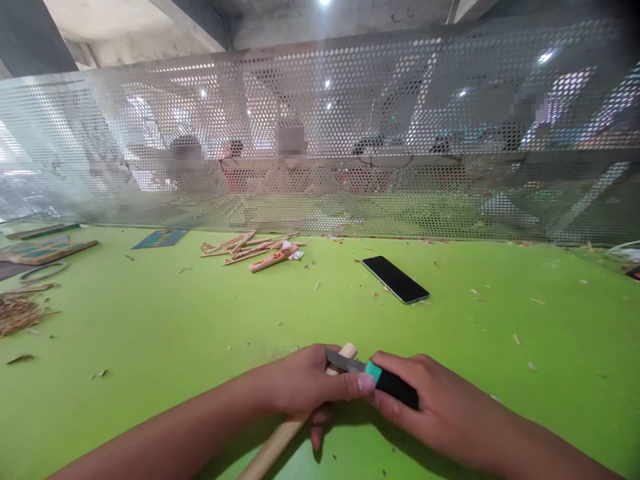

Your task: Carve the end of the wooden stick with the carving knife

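Observation:
My left hand (315, 383) is wrapped round a pale round wooden stick (280, 445), which slants from the bottom edge up to a blunt end just past my fingers. In my right hand (420, 400) is a utility knife (397, 387) with a black handle and a teal part near the blade. Its grey blade (343, 361) lies across the stick close to the far end. My left thumb reaches over to the teal part of the knife. Part of the stick is hidden behind my left hand.
A black smartphone (396, 279) lies beyond my hands on the green table (165, 373). Thin wood strips (243, 248) and a wood piece with red marks (273, 259) are at the back. Shavings (20, 312) pile at left. A perforated metal screen (310, 133) borders the table; people sit behind it.

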`<state>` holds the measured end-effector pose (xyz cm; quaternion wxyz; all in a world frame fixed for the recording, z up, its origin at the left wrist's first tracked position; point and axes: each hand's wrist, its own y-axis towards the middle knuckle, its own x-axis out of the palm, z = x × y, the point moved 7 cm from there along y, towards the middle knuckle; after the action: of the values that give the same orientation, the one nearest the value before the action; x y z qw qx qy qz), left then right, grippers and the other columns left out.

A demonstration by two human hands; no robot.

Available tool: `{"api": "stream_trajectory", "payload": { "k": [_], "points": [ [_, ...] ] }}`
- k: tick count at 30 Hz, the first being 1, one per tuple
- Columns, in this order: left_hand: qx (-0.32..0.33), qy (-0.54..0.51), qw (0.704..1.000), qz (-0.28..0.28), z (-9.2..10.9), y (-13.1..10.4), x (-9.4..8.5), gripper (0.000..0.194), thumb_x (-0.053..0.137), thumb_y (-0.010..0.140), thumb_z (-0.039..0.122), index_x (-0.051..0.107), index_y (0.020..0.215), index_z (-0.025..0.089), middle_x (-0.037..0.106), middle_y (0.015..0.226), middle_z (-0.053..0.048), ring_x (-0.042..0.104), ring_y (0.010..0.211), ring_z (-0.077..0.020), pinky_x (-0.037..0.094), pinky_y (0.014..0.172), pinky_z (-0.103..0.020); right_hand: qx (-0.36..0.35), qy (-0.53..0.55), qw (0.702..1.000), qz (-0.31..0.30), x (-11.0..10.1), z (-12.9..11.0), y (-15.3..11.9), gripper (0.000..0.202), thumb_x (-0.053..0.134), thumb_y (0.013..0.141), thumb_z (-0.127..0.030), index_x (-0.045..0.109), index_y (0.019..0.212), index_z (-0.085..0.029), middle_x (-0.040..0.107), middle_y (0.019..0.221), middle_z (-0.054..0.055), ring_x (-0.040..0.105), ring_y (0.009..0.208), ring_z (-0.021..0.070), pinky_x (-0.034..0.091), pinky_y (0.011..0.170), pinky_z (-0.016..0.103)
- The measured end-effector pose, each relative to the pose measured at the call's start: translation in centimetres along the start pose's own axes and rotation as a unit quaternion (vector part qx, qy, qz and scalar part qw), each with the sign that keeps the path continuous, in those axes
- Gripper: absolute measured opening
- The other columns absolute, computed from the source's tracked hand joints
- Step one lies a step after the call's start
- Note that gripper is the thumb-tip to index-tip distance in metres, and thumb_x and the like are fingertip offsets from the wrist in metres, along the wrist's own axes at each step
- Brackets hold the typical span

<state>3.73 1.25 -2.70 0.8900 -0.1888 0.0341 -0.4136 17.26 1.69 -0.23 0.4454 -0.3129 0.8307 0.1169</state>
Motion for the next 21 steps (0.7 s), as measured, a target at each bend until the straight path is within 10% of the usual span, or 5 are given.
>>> {"api": "stream_trajectory", "payload": {
  "k": [21],
  "points": [
    [-0.033, -0.009, 0.996, 0.08, -1.2, -0.2, -0.9, 0.053, 0.079, 0.072, 0.065, 0.049, 0.081, 0.023, 0.04, 0.052, 0.011, 0.035, 0.033, -0.0067, 0.039, 0.028, -0.02, -0.006, -0.108, 0.993, 0.037, 0.4, 0.1, -0.2, 0.024, 0.051, 0.101, -0.046, 0.057, 0.093, -0.024, 0.071, 0.08, 0.002, 0.062, 0.064, 0.0219, 0.022, 0.055, 0.029]
  ]
}}
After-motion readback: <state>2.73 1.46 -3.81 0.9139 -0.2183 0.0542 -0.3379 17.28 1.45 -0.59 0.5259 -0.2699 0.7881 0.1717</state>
